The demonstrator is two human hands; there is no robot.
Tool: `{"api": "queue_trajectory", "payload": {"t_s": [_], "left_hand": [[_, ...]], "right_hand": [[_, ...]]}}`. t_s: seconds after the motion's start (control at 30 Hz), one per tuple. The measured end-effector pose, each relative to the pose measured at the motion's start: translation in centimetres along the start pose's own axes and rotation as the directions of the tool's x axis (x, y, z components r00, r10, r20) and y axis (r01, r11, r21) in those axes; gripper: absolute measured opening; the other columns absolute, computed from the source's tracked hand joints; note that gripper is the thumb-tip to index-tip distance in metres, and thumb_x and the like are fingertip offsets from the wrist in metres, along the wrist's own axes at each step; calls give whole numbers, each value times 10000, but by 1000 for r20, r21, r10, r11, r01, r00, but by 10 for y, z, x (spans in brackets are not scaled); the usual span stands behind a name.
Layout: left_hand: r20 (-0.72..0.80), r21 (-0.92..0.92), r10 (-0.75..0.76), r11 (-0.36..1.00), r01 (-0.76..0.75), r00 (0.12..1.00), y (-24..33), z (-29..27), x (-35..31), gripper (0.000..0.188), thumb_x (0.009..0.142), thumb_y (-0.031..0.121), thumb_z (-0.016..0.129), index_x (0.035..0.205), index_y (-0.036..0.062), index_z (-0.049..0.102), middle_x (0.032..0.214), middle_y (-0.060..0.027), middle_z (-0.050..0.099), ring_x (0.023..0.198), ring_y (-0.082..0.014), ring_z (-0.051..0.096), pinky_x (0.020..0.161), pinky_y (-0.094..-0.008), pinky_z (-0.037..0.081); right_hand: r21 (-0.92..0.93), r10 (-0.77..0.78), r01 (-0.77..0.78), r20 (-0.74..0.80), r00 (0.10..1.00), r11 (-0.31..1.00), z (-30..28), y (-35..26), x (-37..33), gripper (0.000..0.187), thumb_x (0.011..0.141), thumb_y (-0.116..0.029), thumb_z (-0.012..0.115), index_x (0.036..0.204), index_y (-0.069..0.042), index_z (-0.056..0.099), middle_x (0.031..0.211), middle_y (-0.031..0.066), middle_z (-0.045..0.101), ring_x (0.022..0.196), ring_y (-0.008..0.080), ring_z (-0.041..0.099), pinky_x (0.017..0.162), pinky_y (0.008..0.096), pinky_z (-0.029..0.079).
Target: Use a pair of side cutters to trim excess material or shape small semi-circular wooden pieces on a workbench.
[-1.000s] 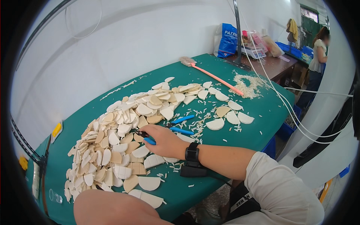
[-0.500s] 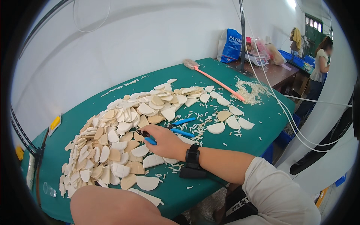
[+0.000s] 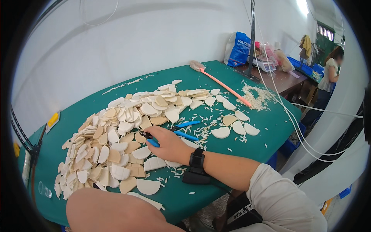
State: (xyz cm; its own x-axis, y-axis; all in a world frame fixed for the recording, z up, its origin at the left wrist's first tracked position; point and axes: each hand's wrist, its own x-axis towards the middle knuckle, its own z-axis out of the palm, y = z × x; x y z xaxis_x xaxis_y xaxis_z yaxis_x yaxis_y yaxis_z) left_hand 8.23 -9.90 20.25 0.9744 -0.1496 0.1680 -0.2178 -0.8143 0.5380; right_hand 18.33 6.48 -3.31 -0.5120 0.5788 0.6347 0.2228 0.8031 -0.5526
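My right hand (image 3: 170, 145), wearing a black wrist strap, is closed on a small pair of cutting pliers. One blue handle (image 3: 153, 143) of these pliers shows below the thumb, and the dark head points into the pile. Beside that hand lies a second pair of blue-handled pliers (image 3: 187, 136), handles spread, its head partly behind my fingers. White and tan half-round flat pieces (image 3: 112, 135) are heaped around the right hand. Some are scored into strips. My left arm (image 3: 112, 210) fills the bottom edge; its hand is hidden.
On the green table (image 3: 205, 158), thin off-white strips (image 3: 257, 96) lie at the far right. A pink-handled brush (image 3: 222, 83) rests beside them. Several half-round pieces (image 3: 252, 129) sit apart on the right. White cables (image 3: 293, 120) hang across the right edge. Another person (image 3: 330, 73) stands farther back.
The view has shifted slightly, moving the table and pile a little to the left. My right hand keeps its grip on the pliers in nearly the same spot.
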Motion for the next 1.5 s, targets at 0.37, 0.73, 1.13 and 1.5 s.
{"api": "queue_trajectory", "payload": {"t_s": [0.37,0.73,1.13,1.5], "left_hand": [[-112,-24,53,998,-56,992,-3,6,-3,171,660,82,697,729,-59,630,665,-142,588,466,-216,554,365,-313,399],[-75,30,32,999,-29,997,-4,1,0,162,686,87,697,733,-58,643,666,-153,601,473,-221,566,375,-307,415],[-129,78,-66,994,76,989,-2,-5,8,153,816,113,703,759,-30,696,665,-153,627,498,-228,585,424,-309,437],[-449,256,-3,958,132,893,-4,26,-1,204,897,188,724,754,46,759,800,-129,667,618,-216,622,550,-289,474]], "right_hand": [[-1,-1,1,-24,1000,1000,2,1,-1,334,916,-126,652,1217,-10,569,1118,175,626,997,346,637,857,397,525],[8,32,-32,0,999,999,2,-1,0,345,916,-129,652,1227,-7,570,1121,177,636,1002,342,644,861,396,528],[52,35,-34,-16,999,998,1,3,-1,337,894,-136,628,1209,-33,566,1076,179,640,973,363,633,832,433,515],[54,39,-38,-16,999,998,5,2,-2,332,891,-139,633,1197,-28,571,1055,172,634,956,354,630,812,429,516]]}}
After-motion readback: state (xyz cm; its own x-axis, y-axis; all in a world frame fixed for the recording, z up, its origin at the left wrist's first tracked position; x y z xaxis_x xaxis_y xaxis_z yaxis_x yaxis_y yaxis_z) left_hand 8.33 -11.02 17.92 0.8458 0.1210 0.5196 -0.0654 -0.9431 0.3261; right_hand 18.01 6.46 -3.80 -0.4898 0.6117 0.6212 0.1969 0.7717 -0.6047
